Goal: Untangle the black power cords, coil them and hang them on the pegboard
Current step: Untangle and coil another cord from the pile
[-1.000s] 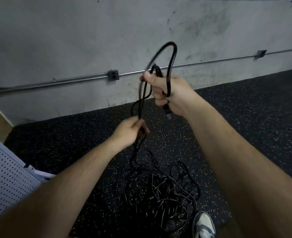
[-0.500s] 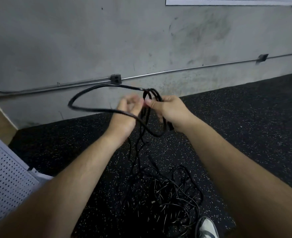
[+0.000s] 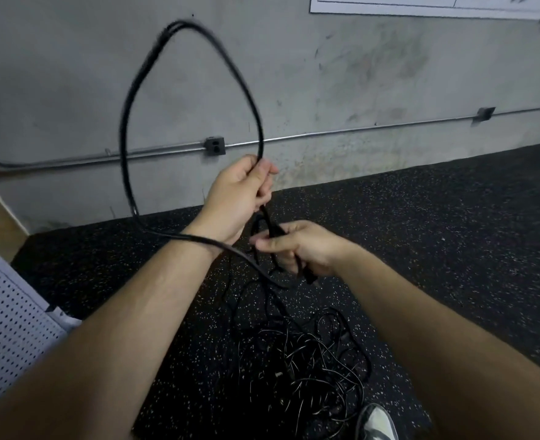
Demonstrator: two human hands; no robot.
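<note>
Fingers (image 3: 263, 175) around a tall black cord loop (image 3: 122, 134)

One wide-angle camera, worn on the head, looks forward and steeply down onto the pile of cords (image 3: 310, 363). It faces the grey wall (image 3: 71, 90) beyond the pile. The left hand (image 3: 235, 198) and right hand (image 3: 303, 249), reaching in from the bottom edge close to the lens, sit mid-frame above the pile. The cord (image 3: 125, 122) they hold loops almost to the top edge. A pegboard (image 3: 5, 319) edges in left of the pile.

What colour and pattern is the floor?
The floor is black with small pale speckles, seen best in the head view.
</note>
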